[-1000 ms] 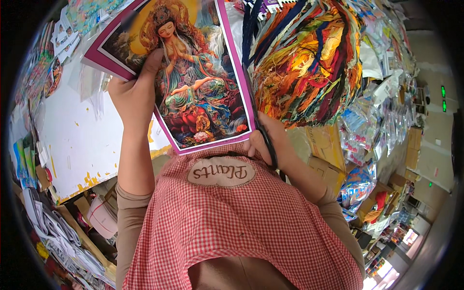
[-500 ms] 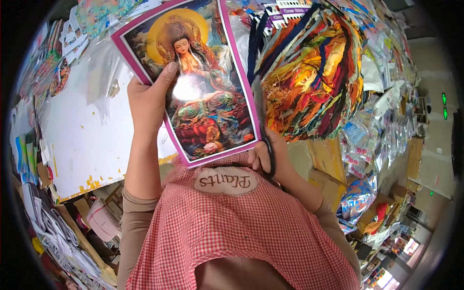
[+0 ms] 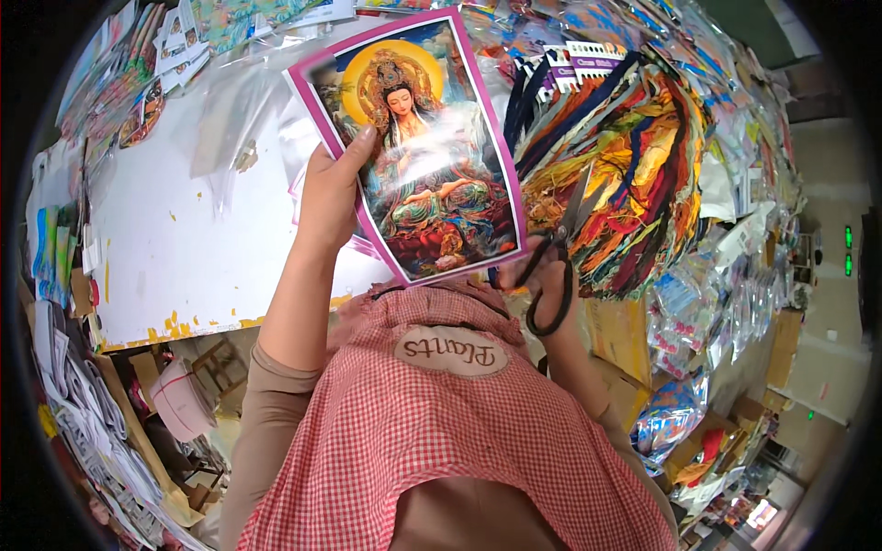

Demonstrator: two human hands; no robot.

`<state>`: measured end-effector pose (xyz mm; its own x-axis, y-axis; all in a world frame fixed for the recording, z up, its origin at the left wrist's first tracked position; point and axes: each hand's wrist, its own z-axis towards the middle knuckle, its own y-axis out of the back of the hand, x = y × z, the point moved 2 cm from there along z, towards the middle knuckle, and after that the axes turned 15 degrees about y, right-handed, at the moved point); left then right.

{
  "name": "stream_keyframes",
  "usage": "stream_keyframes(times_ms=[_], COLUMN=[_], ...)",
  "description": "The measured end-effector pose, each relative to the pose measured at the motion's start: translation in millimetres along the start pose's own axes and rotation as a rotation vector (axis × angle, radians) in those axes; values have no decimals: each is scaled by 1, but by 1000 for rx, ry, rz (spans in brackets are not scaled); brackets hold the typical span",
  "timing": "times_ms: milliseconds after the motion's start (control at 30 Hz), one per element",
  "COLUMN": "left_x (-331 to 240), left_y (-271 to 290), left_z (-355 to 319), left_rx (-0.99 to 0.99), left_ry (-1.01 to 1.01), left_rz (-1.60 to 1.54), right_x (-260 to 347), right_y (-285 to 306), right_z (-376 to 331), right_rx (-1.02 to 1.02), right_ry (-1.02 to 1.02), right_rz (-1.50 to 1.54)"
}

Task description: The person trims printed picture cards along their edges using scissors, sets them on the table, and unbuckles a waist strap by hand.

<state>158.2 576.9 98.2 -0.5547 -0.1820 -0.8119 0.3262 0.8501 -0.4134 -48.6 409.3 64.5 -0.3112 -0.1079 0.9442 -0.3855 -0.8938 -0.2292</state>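
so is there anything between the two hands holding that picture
Yes, in the head view the glossy picture itself spans between them: the left hand grips its left edge, and the right hand, holding black scissors, sits at its lower right corner.

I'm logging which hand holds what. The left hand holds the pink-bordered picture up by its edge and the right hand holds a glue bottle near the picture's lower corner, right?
Not quite. The left hand does hold the pink-bordered picture by its edge, but the right hand holds black-handled scissors, not a glue bottle. The head view shows them near the picture's lower corner.
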Motion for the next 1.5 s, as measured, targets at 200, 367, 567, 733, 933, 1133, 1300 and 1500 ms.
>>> stream_keyframes(times_ms=[200,367,567,733,933,1133,1300,1500], left_x=[4,1,3,-12,-47,-23,4,-4], left_y=[3,10,27,58,75,-5,-1,40], left_z=[-3,-7,-4,-6,-14,-22,-18,-9], left_rx=[25,59,-4,-46,-435,454,527,-163], left_ry=[29,21,11,-67,-671,-425,-66,-218], left_rz=[-103,-110,-145,-126,850,1128,1073,345], right_x=[11,7,9,21,51,68,87,66], right_y=[-11,-9,-23,-22,-11,-38,-39,-1], right_z=[21,28,37,48,70,102,125,115], right_rx=[-93,-4,-47,-51,240,502,326,-62], right_ry=[-26,-34,-19,25,-26,-103,-116,233], right_rz=[-8,-12,-98,-242,-476,-507,-471,-524])
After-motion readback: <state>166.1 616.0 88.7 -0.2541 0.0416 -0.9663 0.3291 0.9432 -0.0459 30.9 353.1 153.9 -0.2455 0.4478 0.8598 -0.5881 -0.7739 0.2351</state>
